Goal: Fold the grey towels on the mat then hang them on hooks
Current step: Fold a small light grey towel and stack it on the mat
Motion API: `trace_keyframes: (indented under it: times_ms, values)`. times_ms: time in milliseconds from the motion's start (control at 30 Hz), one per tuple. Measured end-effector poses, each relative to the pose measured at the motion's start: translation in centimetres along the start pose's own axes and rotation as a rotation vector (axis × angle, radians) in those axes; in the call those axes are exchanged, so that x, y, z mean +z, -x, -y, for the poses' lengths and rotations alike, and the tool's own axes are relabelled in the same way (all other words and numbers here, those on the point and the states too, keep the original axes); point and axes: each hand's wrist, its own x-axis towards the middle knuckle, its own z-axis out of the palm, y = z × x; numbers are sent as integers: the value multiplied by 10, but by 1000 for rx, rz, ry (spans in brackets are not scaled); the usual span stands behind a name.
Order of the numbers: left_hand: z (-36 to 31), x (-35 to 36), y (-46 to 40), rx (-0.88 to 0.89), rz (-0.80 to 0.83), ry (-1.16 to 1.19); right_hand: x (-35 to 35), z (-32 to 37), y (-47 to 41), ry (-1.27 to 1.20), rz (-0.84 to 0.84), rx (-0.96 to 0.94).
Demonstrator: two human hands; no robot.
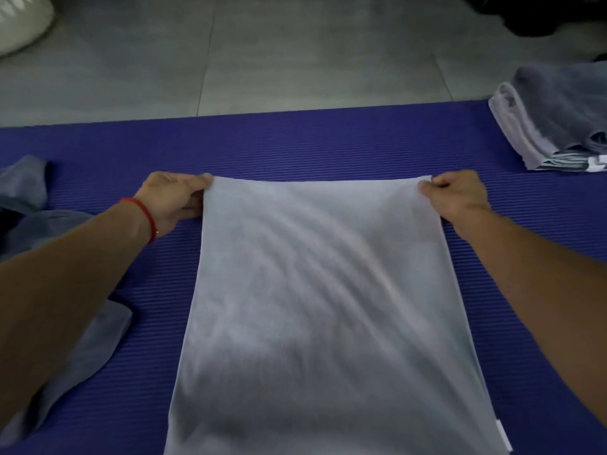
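A pale grey towel (328,307) lies spread lengthwise on the blue ribbed mat (295,142), running from the near edge of the view to the mat's middle. My left hand (174,198) pinches its far left corner. My right hand (460,195) pinches its far right corner. The far edge is stretched straight between both hands. The towel's surface is blurred. A red band circles my left wrist.
A stack of folded grey towels (555,119) sits at the mat's far right. Unfolded grey-blue towels (29,205) lie crumpled at the left, partly under my left arm. Grey tiled floor (262,54) lies beyond the mat, with a white object (19,18) at top left.
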Motion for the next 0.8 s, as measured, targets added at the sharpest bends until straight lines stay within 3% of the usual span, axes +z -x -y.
trace_keyframes:
  times_ms: [167,267,400,500,567,600,667,733,800]
  values:
    - [4,-12,-1,147,-38,43,-22,-1,-11,-252,-41,-36]
    - [9,-1,-3,152,-138,-27,-15,-1,-13,-150,-41,-83]
    - [18,5,-17,29,-237,-87,5,-1,-13,-27,-104,-135]
    - [15,10,-20,1,-448,-155,7,4,-3,31,-158,-219]
    - [13,22,-3,217,-610,-387,12,8,16,340,-189,-403]
    - [17,30,10,423,-608,-537,16,8,30,509,-158,-541]
    - [40,49,41,777,-381,-847,28,4,66,699,25,-841]
    - [75,66,69,839,-114,-1139,42,-13,99,793,235,-985]
    - [101,76,84,734,-12,-1276,48,-27,115,821,336,-940]
